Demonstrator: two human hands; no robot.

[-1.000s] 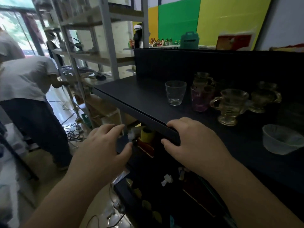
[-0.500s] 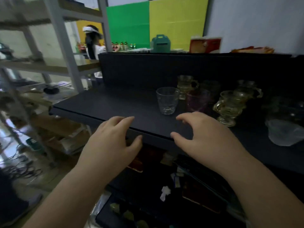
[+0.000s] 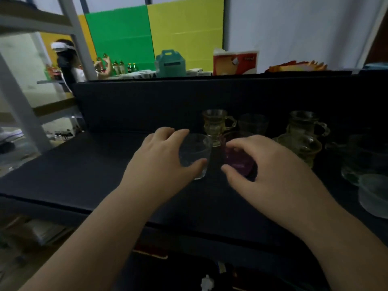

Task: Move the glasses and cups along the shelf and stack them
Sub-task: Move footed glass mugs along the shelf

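On the dark shelf [image 3: 88, 177], both hands had come forward from the front edge, where they rested half a second before, to the two nearest glasses. I judged this to mean the approach was complete and the gripping step had begun; no glass had been moved along the shelf or stacked yet.

Left hand [image 3: 159, 162]: fingers curved round the far side of the clear glass [image 3: 196, 156], thumb laid against its near wall. The hand was partly spread and closing on the glass, which stood upright on the shelf.

Right hand [image 3: 264, 169]: fingers curled over the rim of the purple glass [image 3: 239, 162], thumb below at its near side. The grip looked like a loose pinch; how firm it was could not be told. The purple glass stood just beside the clear one, the two apart.

Behind them stood an amber handled cup [image 3: 217, 124] and a second one [image 3: 306, 124]; a wider amber cup [image 3: 302, 148] sat to the right of my right hand. A frosted bowl [image 3: 373, 194] lay at the right end of the shelf. All of these remained untouched.
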